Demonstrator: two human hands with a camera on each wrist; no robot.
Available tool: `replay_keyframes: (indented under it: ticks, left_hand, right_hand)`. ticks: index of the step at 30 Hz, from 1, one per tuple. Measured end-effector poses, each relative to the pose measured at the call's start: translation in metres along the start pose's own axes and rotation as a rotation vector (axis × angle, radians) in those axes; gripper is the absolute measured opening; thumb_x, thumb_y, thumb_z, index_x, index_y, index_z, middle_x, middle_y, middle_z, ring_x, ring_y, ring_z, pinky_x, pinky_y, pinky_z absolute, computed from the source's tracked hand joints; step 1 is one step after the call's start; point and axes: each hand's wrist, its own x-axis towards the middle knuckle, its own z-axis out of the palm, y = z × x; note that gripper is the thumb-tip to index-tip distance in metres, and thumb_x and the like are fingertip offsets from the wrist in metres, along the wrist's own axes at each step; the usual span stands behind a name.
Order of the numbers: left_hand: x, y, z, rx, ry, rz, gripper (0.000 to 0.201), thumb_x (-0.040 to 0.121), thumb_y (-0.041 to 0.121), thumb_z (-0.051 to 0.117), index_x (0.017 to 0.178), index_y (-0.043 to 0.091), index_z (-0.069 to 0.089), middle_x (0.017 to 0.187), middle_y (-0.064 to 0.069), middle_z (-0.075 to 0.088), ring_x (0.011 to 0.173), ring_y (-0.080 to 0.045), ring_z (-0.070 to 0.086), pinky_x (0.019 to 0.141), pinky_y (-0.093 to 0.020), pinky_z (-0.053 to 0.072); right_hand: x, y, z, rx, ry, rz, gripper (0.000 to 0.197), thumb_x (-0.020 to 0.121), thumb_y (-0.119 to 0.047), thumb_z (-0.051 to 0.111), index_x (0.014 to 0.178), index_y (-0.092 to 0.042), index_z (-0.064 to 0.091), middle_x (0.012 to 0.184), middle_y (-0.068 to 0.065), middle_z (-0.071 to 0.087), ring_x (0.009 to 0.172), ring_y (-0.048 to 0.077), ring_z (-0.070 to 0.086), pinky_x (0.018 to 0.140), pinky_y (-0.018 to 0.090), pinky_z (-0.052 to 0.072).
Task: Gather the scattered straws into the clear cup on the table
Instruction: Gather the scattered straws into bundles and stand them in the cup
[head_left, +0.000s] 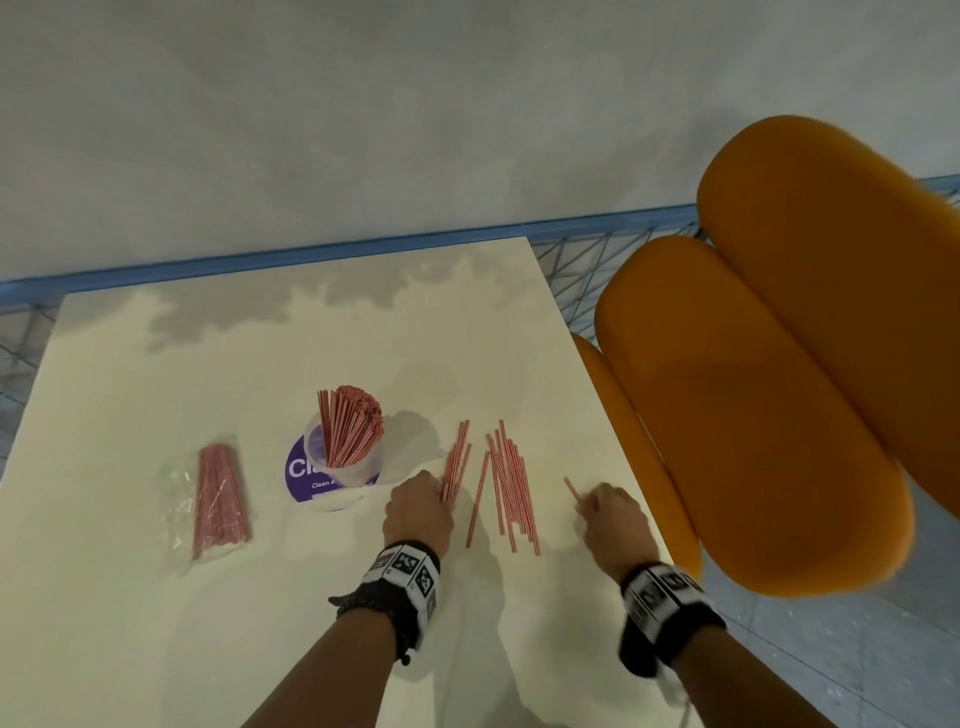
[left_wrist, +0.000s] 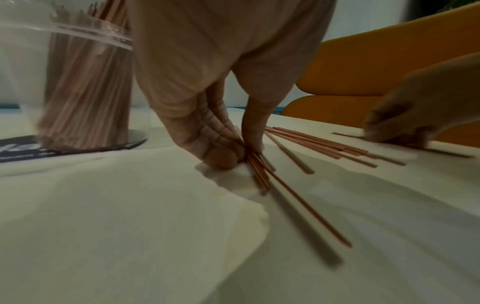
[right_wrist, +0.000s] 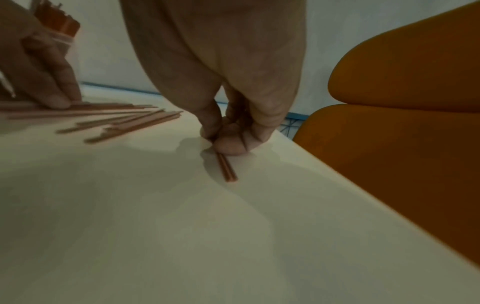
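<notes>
A clear cup packed with red-and-white straws stands mid-table on a purple round sticker. Right of it my left hand pinches a small bundle of straws against the table; thumb and fingers close on that bundle. A loose pile of straws lies between my hands. Farther right my right hand pinches a pair of straws flat on the table, their far end poking out past the fingers.
A plastic bag of more straws lies left of the cup. An orange cushioned chair stands against the table's right edge. The white table ends at a blue rail at the back.
</notes>
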Motion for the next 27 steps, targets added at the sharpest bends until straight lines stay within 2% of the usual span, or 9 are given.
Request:
replay_keyframes:
  ticks: [2,6,10,13,15,20,22,24,27]
  left_hand:
    - [-0.004,0.01,0.006,-0.024,-0.038,0.002,0.017,0.092,0.028,0.055,0.098,0.015,0.064,0.104,-0.009,0.066,0.097,-0.03,0.062,0.081,-0.037,0.05]
    - [-0.012,0.011,0.012,-0.114,-0.109,-0.059,0.019,0.084,0.03,0.06,0.099,0.018,0.062,0.106,-0.006,0.064,0.098,-0.027,0.06,0.082,-0.033,0.048]
    - [-0.004,0.006,0.004,-0.171,-0.068,-0.087,0.027,0.091,0.034,0.054,0.097,0.012,0.068,0.102,-0.007,0.069,0.102,-0.029,0.062,0.089,-0.036,0.049]
    - [-0.006,0.02,0.003,-0.193,-0.064,-0.066,0.034,0.092,0.022,0.044,0.079,0.005,0.071,0.091,-0.011,0.072,0.09,-0.031,0.064,0.08,-0.03,0.047]
    - [-0.009,0.029,0.006,-0.214,-0.096,-0.062,0.032,0.091,0.02,0.048,0.069,0.01,0.069,0.086,-0.01,0.073,0.081,-0.027,0.064,0.078,-0.028,0.046]
    - [-0.009,0.027,0.006,-0.285,-0.113,-0.12,0.032,0.09,0.022,0.051,0.072,0.005,0.071,0.081,-0.011,0.073,0.08,-0.028,0.065,0.074,-0.028,0.048]
    - [-0.012,0.026,0.007,-0.326,-0.14,-0.145,0.029,0.09,0.022,0.053,0.079,0.007,0.075,0.085,-0.01,0.074,0.086,-0.028,0.067,0.078,-0.028,0.05]
    - [-0.015,0.028,0.009,-0.377,-0.168,-0.174,0.025,0.09,0.02,0.055,0.088,0.01,0.077,0.091,-0.008,0.074,0.091,-0.027,0.066,0.078,-0.026,0.049]
    - [-0.017,0.026,0.013,-0.476,-0.223,-0.234,0.022,0.086,0.017,0.056,0.089,0.017,0.078,0.093,-0.004,0.075,0.092,-0.024,0.066,0.08,-0.024,0.05]
  right_hand:
    - [0.017,-0.028,0.012,0.029,-0.021,-0.011,0.01,0.096,-0.015,0.055,0.1,-0.008,0.06,0.096,0.003,0.059,0.086,0.018,0.058,0.077,0.027,0.048]
    - [0.025,-0.059,0.023,0.055,-0.061,-0.037,0.009,0.094,-0.013,0.05,0.091,-0.011,0.057,0.095,0.006,0.061,0.084,0.019,0.057,0.075,0.03,0.051]
    - [0.023,-0.058,0.022,0.079,-0.017,0.075,0.028,0.095,-0.034,0.047,0.101,-0.008,0.056,0.099,0.009,0.06,0.091,0.024,0.058,0.081,0.037,0.052]
    - [0.01,-0.073,0.039,0.07,-0.095,0.079,0.044,0.092,-0.045,0.051,0.109,-0.006,0.051,0.108,0.011,0.055,0.101,0.027,0.055,0.087,0.037,0.049]
    - [0.003,-0.085,0.049,0.052,-0.101,0.06,0.046,0.092,-0.044,0.053,0.115,-0.004,0.049,0.115,0.014,0.054,0.107,0.03,0.054,0.092,0.04,0.048]
    - [-0.003,-0.087,0.048,0.057,-0.056,0.076,0.055,0.089,-0.047,0.059,0.118,-0.002,0.047,0.119,0.013,0.05,0.113,0.029,0.048,0.093,0.038,0.045]
    - [-0.007,-0.09,0.051,0.036,-0.057,0.045,0.048,0.091,-0.042,0.057,0.116,-0.002,0.049,0.117,0.013,0.052,0.109,0.029,0.05,0.092,0.036,0.044]
    - [-0.01,-0.095,0.057,0.02,-0.064,0.014,0.033,0.095,-0.027,0.052,0.116,-0.002,0.05,0.118,0.013,0.054,0.107,0.027,0.052,0.093,0.033,0.044]
    - [-0.014,-0.099,0.065,0.041,-0.085,0.015,0.023,0.093,-0.013,0.048,0.113,-0.003,0.052,0.117,0.013,0.057,0.107,0.026,0.053,0.091,0.032,0.044]
